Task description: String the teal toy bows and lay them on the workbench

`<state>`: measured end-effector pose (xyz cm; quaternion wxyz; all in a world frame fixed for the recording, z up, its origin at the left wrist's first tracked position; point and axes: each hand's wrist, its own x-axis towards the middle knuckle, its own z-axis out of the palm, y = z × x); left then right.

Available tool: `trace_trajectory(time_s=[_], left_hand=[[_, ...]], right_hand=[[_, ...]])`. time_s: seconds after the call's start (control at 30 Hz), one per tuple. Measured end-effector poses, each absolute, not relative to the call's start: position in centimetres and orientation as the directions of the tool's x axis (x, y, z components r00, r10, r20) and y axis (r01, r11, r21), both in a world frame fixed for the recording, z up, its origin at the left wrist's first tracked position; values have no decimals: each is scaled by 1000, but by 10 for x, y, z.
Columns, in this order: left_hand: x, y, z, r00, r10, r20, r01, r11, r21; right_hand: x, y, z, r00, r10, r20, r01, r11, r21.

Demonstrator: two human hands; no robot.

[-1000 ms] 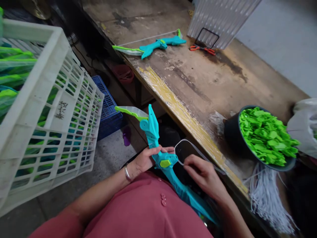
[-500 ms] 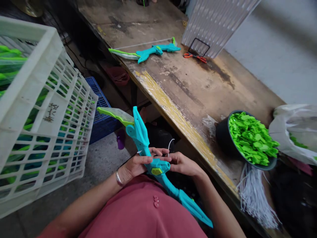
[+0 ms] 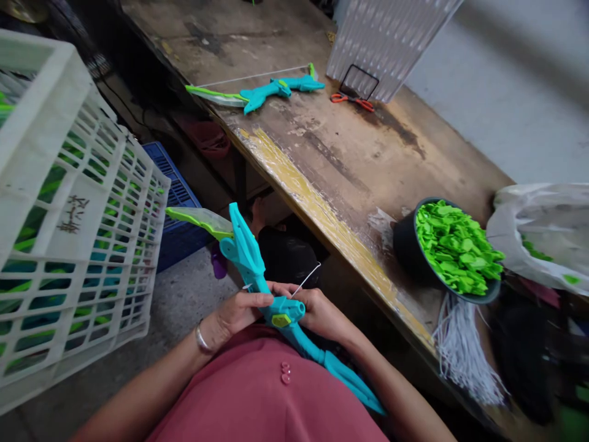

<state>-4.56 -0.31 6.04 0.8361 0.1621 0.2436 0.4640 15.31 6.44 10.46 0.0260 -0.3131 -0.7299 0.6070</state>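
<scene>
While the left hand (image 3: 234,313) grips the toy bow (image 3: 257,279), the right hand (image 3: 322,313) pinches its white string (image 3: 306,279).

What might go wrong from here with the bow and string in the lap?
1. The white string shows only a short free end above the right hand; it may slip out of the pinch.
2. The toy bow, gripped by the left hand, appears to reach close to the white crate and might snag there.
3. The black bowl of green pieces sits near the table edge; a knock could spill it.
</scene>
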Motion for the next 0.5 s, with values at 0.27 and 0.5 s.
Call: trace_trajectory(time_s=[0.27,0.5], left_hand=[[-42,-9,62,400,868,-294,-726,496,476],[-26,-2,57,482,819,-310,-713,573,405]], right_hand=[[167,75,106,-643,602,-472,312,-357,-880],[169,101,152,-332,885,-326,-85,-372,-924]])
